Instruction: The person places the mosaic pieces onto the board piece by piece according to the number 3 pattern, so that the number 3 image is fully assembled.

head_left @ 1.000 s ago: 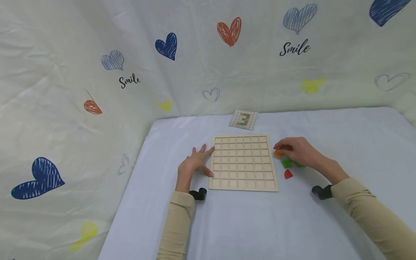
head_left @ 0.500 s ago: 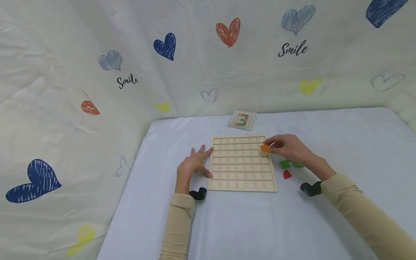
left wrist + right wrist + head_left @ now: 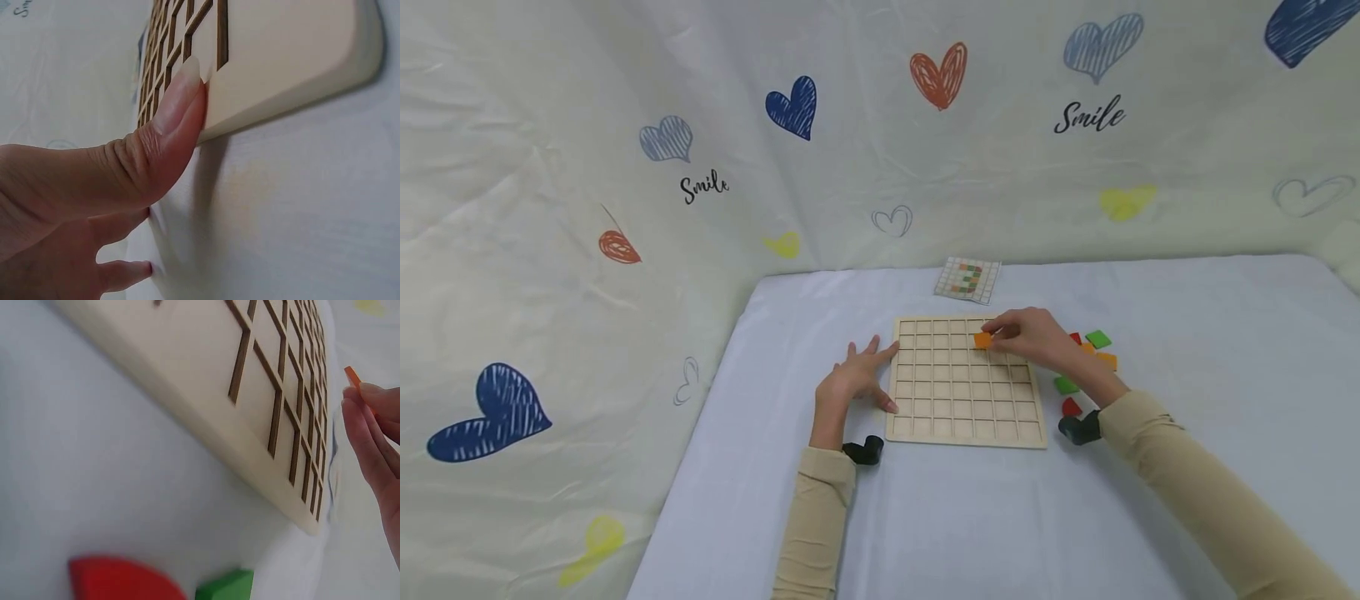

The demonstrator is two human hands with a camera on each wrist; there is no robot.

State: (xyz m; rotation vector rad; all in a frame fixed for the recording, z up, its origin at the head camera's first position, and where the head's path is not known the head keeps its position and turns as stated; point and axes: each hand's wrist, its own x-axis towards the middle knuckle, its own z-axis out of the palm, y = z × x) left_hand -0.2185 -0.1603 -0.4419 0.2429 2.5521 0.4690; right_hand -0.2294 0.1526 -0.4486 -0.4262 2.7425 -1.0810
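A square wooden grid board lies flat on the white table, its recessed cells bare of pieces. My left hand spreads its fingers along the board's left edge; in the left wrist view the thumb rests on the rim, and other fingertips touch the cloth. Over the board's upper right part my right hand pinches an orange tile between thumb and fingers. The right wrist view shows that tile edge-on, held above the grid.
Right of the board lie loose tiles: a red quarter-round one, green ones, and orange ones, partly hidden by my right wrist. Behind the board sits a printed pattern card. A cloth with hearts hangs behind the table.
My right hand has lifted the orange tile from the pile and carried it left over the board. The left hand stays at the board's edge.
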